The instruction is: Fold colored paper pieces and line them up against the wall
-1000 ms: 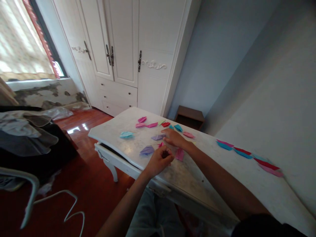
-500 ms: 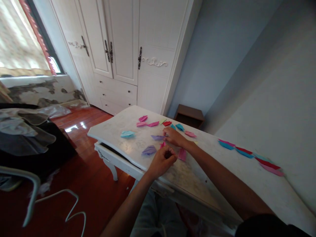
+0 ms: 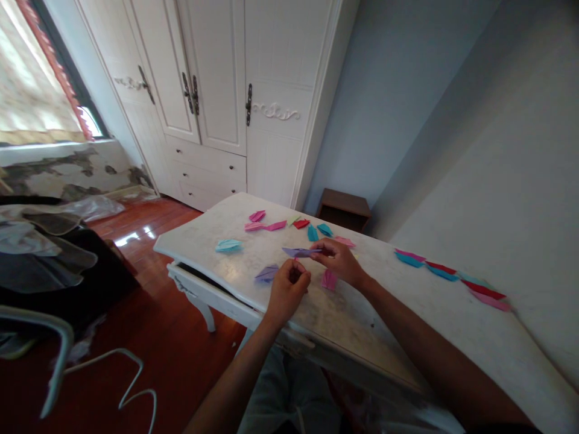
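Nearly closed, right fingers [image 3: 322, 245] pinching purple paper [image 3: 297, 251], left fingers [image 3: 289, 264] curled

Grey-green trousers [image 3: 274, 392] with pale cord [image 3: 300, 417], dark sleeve [image 3: 502, 429], bare forearms [image 3: 407, 330]

Table [image 3: 190, 241], white, stands under the grip [image 3: 335, 258]. Wardrobe [image 3: 217, 72], white, beyond. Nightstand [image 3: 344, 199], brown, beyond right. Wall [image 3: 474, 169], grey, right. Floor [image 3: 181, 337], red, glossy, lower left. Window [image 3: 31, 78], curtained, bright, far left.
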Demonstrator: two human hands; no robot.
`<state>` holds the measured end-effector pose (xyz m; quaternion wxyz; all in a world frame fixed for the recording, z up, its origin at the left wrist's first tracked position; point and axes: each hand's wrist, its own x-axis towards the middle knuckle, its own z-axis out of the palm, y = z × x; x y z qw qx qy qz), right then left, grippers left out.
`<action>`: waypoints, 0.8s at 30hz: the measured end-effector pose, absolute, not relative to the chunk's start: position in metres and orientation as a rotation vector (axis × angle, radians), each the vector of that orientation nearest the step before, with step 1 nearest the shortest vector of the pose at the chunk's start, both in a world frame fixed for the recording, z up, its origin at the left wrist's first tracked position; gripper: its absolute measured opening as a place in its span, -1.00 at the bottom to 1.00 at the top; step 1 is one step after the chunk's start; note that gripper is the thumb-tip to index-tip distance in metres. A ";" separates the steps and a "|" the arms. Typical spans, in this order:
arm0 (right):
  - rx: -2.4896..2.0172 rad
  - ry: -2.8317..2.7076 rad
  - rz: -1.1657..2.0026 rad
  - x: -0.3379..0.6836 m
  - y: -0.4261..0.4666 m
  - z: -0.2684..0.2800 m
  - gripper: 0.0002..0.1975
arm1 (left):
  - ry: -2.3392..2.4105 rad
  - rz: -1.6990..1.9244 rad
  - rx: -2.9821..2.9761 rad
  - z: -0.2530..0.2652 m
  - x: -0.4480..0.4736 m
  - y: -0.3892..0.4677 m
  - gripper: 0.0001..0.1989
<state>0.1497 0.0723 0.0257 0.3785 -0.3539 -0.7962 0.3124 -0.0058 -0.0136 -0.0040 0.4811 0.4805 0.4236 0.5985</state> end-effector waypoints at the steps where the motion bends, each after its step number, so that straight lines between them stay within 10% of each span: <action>1: -0.917 -1.959 0.872 0.155 0.067 0.026 -0.77 | 1.054 1.485 1.151 -0.005 -0.006 -0.013 -0.84; 24: -1.012 -1.750 1.039 0.166 0.020 0.032 -0.72 | 1.111 1.445 1.214 -0.006 -0.007 -0.009 -0.67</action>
